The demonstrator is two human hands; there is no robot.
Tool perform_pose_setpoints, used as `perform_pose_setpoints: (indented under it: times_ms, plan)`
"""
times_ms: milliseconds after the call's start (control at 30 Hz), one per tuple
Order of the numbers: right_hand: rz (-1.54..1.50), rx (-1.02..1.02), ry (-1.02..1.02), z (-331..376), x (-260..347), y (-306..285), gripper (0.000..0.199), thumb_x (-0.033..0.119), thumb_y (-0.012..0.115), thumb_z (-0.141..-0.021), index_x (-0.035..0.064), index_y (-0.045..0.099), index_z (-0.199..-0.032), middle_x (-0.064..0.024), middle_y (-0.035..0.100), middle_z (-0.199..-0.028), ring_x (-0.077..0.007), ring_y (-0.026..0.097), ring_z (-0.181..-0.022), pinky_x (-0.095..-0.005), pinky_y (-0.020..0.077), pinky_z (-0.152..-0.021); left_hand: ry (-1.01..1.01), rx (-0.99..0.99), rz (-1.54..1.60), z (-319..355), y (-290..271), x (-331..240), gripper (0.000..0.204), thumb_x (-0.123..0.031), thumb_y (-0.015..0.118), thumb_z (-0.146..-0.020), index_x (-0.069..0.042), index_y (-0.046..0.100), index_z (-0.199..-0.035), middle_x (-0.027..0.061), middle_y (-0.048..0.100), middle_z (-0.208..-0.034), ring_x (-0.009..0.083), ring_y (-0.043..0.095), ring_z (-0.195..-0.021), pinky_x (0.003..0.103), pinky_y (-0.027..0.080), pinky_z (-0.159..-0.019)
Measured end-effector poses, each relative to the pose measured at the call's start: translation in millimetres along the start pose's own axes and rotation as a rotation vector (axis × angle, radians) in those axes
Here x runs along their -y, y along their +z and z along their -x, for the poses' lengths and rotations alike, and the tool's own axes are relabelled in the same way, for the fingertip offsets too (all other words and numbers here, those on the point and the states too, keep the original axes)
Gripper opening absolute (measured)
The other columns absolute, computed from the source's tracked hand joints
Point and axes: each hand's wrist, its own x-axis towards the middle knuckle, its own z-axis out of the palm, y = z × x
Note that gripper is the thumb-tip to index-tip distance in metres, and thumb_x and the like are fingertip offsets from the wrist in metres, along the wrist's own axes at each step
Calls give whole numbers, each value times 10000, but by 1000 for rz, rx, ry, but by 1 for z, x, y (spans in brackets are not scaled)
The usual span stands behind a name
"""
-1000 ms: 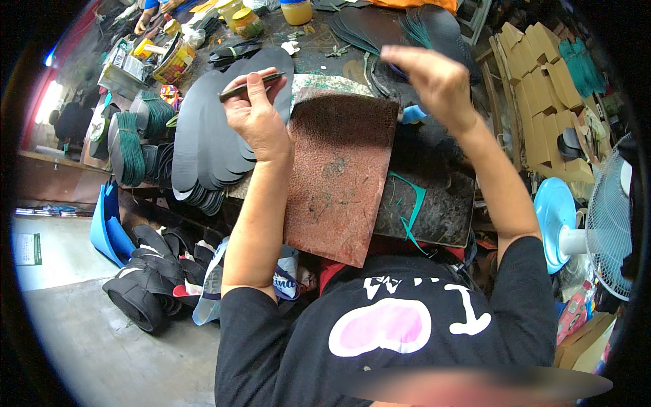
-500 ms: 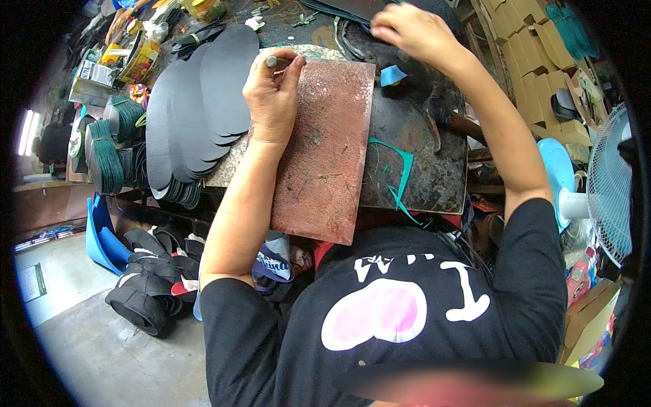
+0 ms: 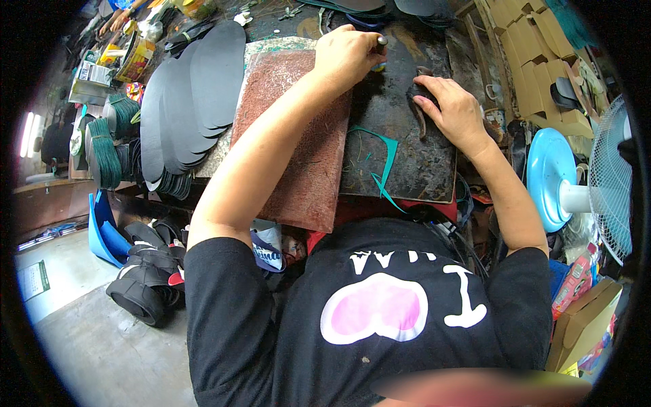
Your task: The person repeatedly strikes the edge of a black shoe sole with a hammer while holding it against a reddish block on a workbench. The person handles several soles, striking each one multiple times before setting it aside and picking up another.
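Note:
My left hand (image 3: 347,60) is closed around a short grey rod with a round end (image 3: 382,41), beyond the upper right corner of a reddish-brown rectangular board (image 3: 298,180). A small blue and yellow piece (image 3: 379,67) shows just below those fingers, mostly hidden. My right hand (image 3: 456,114) is over the right side of the dark tabletop (image 3: 434,173), thumb and fingers apart. Its fingertips reach a curved brown tool (image 3: 421,121) lying there; whether they touch it I cannot tell. A bent teal offcut (image 3: 389,161) lies right of the board.
Left of the board lie overlapping black sole-shaped sheets (image 3: 218,74). Coils of dark green cord (image 3: 104,152) stand beyond them. More dark cut sheets (image 3: 424,8) are at the far edge. A blue and white fan (image 3: 550,180) stands at the right, below stacked cardboard boxes (image 3: 536,61).
My left hand has moved right across the board with the grey rod. My right hand has come down from the far edge to the curved tool. The board appears shifted slightly left.

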Motion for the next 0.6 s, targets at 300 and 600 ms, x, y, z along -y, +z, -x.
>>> perform_pose_setpoints:
  times_ms: [300,600]
  plan:
    - [9,-17,-22,0,2,0,266,283,640,-896,83,634,-1071,-96,673,-965,-290,651,-899,-385,527,-771,-205,-58,34,-7,10,14,228,-365,741,-779,-171,732,-900,75,695,-764,278,678,-791,411,529,-710]
    - [2,2,-6,1,1,-1,278,298,645,-891,95,651,-1080,-89,676,-975,-285,654,-905,-376,529,-776,-342,-437,964,1,-21,43,55,-52,638,-924,0,620,-926,45,666,-833,114,635,-748,269,526,-665]
